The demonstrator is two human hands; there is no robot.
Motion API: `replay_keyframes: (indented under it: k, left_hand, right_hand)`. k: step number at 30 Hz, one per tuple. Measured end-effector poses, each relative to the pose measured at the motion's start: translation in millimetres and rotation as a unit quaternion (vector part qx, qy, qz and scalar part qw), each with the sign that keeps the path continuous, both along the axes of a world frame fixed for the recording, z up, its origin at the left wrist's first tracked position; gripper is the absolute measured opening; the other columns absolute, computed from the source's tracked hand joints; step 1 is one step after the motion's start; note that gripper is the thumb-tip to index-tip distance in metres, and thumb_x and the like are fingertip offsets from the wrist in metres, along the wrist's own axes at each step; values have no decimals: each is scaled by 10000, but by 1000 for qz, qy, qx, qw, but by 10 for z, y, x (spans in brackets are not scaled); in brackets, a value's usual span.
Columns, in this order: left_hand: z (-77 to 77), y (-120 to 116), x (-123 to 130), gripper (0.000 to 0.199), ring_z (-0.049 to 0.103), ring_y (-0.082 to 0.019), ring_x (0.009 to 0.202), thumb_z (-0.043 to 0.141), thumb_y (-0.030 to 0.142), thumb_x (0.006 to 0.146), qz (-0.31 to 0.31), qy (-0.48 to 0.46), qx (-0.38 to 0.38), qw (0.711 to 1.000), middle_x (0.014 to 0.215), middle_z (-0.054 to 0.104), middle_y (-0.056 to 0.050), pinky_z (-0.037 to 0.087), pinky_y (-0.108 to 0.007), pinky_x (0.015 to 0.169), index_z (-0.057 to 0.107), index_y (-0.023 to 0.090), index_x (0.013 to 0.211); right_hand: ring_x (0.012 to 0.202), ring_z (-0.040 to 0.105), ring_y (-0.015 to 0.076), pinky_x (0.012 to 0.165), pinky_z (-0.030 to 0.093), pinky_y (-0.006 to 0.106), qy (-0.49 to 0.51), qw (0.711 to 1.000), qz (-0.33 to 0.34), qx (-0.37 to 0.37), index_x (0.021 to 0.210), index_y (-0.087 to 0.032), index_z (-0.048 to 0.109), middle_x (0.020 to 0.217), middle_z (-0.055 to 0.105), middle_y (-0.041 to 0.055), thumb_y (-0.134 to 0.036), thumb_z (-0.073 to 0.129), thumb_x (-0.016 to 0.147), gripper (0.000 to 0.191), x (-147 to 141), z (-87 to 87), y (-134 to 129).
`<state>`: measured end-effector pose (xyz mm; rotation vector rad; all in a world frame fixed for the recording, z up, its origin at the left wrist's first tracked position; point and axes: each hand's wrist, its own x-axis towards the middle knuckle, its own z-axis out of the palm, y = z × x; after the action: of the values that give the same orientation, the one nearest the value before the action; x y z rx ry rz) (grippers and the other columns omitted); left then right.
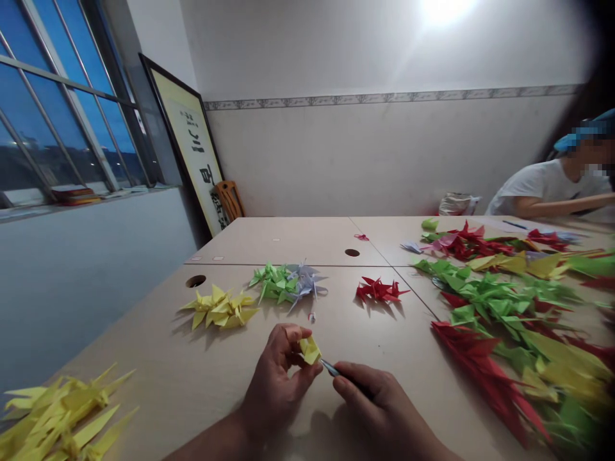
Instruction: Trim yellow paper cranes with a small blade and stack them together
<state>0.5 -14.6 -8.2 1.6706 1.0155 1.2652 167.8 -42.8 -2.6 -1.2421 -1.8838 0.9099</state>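
Observation:
Between the thumb and fingers of my left hand (pixel 283 368) is a small yellow folded-paper piece (pixel 310 351), held above the table. My right hand (pixel 372 397) is closed around a slim pointed metal tool (pixel 329 367) that looks like tweezers. Its tip is at the lower right edge of the yellow paper, and most of its shaft is hidden in the fingers. Past my hands lie small clusters of folded paper cranes: yellow (pixel 221 308), green (pixel 273 283), pale lilac (pixel 305 282) and red (pixel 379 291).
A yellow paper pile (pixel 62 410) lies at the near left. Heaped green cranes (pixel 494 291) and a stack of red ones (pixel 485 371) cover the table's (pixel 158 365) right side. A person in a white shirt (pixel 533 186) sits at the far right. Round holes (pixel 352 253) pierce the tabletop.

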Motion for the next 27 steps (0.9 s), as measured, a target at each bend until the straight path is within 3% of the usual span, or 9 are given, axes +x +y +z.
replay_keyframes:
  k: [5,13,18,23,27]
  left_hand:
    - [48,38,-58,385,498,-124,835,502,79,708,31,93,61,993,1013,461,-37,439,-215,640,452,238,1055]
    - [36,-34,-70,600,484,-143,888,437,-41,629,-62,162,162,971,1076,448,-53,434,-219,641,406,260,1148]
    - [17,-73,-48,629,491,-133,868,470,-39,619,-82,161,164,970,1067,446,-53,443,-205,627,387,258,1167]
    - [41,-35,-61,502,507,-124,811,507,59,687,-29,166,130,977,1007,470,-56,437,-184,547,395,231,1145]
    - [288,228,-289,463,509,-136,822,516,136,711,71,221,218,948,1002,497,-57,450,-233,638,390,217,1149]
  right_hand:
    - [645,535,148,564,391,198,8,1000,-27,1,772,-153,612,694,608,14,-361,421,825,287,8,7,-15]
    - [657,565,157,595,419,207,2,1000,11,5,763,-174,603,711,633,14,-353,406,837,276,4,3,-11]
    - [704,583,176,638,443,219,5,1000,26,-8,791,-194,617,717,639,16,-372,403,837,283,15,-15,-8]
    - [732,593,185,654,456,217,6,1000,6,-11,897,-199,644,749,657,21,-399,399,834,322,26,-46,3]
    - [745,603,190,650,462,212,-8,1000,-29,-6,943,-171,636,790,669,34,-428,412,819,362,31,-45,4]
